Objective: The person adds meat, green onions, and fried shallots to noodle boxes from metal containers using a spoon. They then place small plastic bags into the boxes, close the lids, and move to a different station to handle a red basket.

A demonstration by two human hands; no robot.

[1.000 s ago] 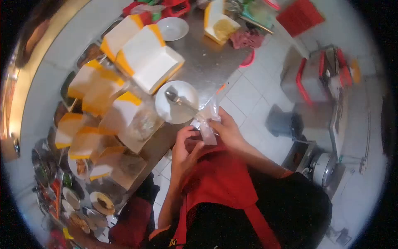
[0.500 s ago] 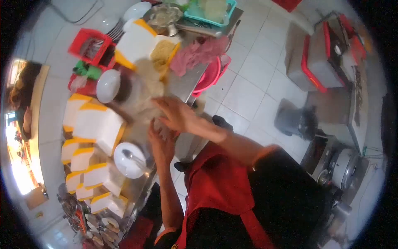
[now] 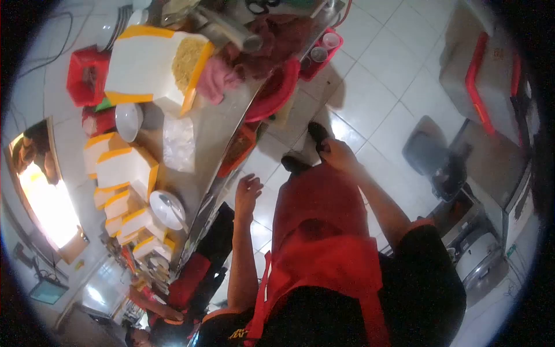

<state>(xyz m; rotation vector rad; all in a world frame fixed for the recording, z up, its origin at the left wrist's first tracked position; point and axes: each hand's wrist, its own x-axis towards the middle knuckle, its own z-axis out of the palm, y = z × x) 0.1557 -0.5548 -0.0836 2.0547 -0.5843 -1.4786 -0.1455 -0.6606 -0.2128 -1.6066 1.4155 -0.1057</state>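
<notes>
My left hand point(image 3: 247, 194) is raised beside the metal counter edge, fingers loosely bent and apart, with nothing visible in it. Over the lower end of my red apron point(image 3: 321, 214) hovers my right hand point(image 3: 340, 155), its fingers slightly curled; I see nothing held. A dark shoe point(image 3: 318, 134) shows just beyond those fingertips. On the counter, a crinkled clear plastic sheet or bag point(image 3: 178, 143) lies below an opened white-and-yellow box point(image 3: 139, 66). Yellow noodles point(image 3: 191, 63) fill the right end of that box.
More open boxes point(image 3: 124, 168) line the counter's left side, near a white bowl with a spoon point(image 3: 166, 209). A pink cloth point(image 3: 217, 78) lies beside the noodle box. A pink basin point(image 3: 277, 92) stands below the counter edge. Another person's arm point(image 3: 153, 303) is at lower left.
Both hands have moved away from the counter and apart, the right one swinging out over the floor. The view has shifted, and the plastic on the counter is now uncovered.
</notes>
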